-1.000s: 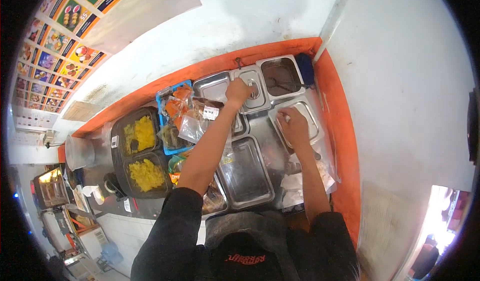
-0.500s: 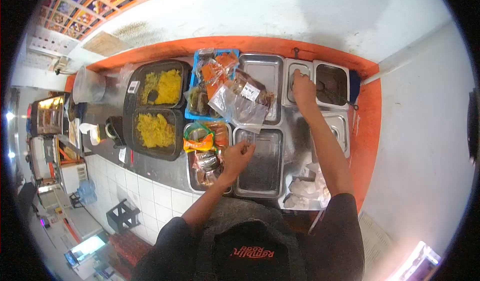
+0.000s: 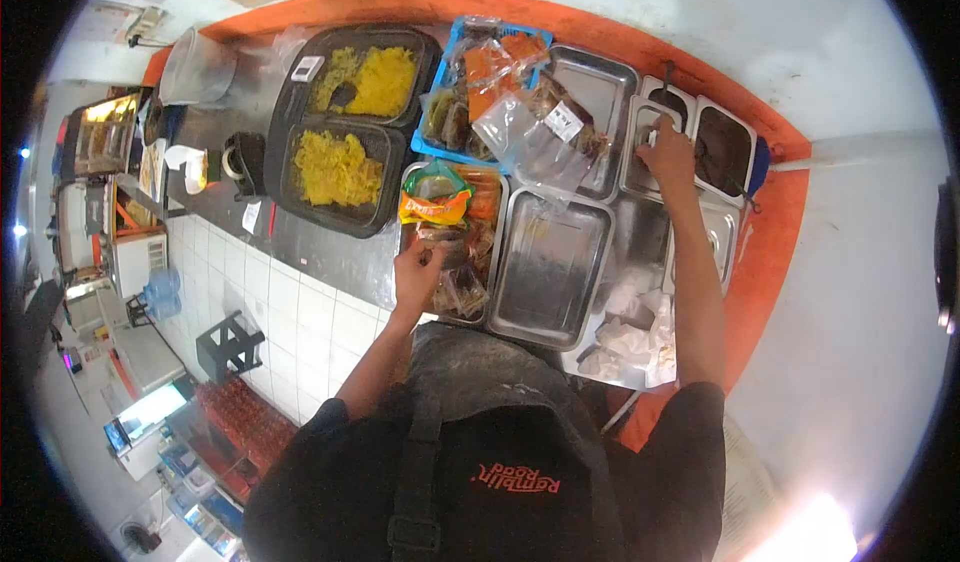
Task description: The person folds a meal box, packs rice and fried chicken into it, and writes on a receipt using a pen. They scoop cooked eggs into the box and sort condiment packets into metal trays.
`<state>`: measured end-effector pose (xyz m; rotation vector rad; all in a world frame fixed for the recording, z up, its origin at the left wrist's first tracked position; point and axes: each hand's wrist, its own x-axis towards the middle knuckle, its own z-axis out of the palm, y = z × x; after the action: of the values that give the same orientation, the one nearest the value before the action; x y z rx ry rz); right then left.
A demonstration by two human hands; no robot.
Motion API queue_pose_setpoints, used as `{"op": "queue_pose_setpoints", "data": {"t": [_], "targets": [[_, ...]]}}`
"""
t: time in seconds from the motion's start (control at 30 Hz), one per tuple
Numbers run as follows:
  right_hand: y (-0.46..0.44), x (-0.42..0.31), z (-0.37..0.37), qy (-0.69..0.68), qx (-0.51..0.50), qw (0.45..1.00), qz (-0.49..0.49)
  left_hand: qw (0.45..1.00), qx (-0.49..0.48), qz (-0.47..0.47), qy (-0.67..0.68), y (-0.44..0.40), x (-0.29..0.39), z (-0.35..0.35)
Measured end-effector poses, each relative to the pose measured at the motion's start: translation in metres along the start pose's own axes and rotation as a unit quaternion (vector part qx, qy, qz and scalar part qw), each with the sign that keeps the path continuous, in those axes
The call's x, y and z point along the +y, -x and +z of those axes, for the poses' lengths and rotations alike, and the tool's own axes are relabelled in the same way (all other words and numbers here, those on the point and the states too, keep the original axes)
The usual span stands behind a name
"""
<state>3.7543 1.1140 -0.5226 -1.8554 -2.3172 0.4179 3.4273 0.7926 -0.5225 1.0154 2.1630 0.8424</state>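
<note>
My left hand is at the left edge of a steel tray of packaged food. Its thumb and fingers are pinched together beside a clear packet; whether they grip anything is hidden. In that tray lie a green and orange packet and orange sausages. My right hand reaches over a small steel pan at the back right. Its fingers are curled together, with a small pale spot at the tips that I cannot make out.
A bare steel tray lies between my hands. Behind it stand a blue basket of bagged food and another steel tray. Black trays hold yellow food at the left. Crumpled white plastic lies at the right front.
My left hand has moved left, from the bare tray's edge to the tray of packets. My right hand remains at the small pan. The whole view has shifted and turned.
</note>
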Motion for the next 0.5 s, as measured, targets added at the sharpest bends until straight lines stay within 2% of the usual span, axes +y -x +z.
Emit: {"op": "queue_pose_setpoints", "data": {"t": [0.07, 0.13, 0.27, 0.33, 0.47, 0.5], "targets": [[0.008, -0.006, -0.005, -0.005, -0.016, 1.0, 0.014, 0.998, 0.002, -0.042, 0.046, 0.011, -0.018, -0.008], [0.018, -0.006, -0.01, 0.006, -0.03, 0.999, 0.011, 0.995, -0.013, -0.037, 0.094, 0.029, -0.029, -0.01], [0.02, 0.0, -0.004, 0.04, -0.026, 0.999, -0.022, 0.997, -0.003, -0.071, 0.043, 0.052, -0.043, -0.01], [0.016, 0.005, 0.002, 0.043, 0.013, 0.998, -0.047, 0.995, -0.013, -0.052, -0.083, 0.057, -0.059, -0.003], [0.004, 0.012, -0.006, -0.055, -0.019, 0.998, -0.019, 0.997, -0.035, -0.017, -0.06, 0.059, -0.055, 0.001], [0.003, 0.015, -0.006, -0.069, -0.011, 0.998, 0.011, 0.998, -0.039, -0.049, -0.005, 0.058, -0.048, -0.003]]}}
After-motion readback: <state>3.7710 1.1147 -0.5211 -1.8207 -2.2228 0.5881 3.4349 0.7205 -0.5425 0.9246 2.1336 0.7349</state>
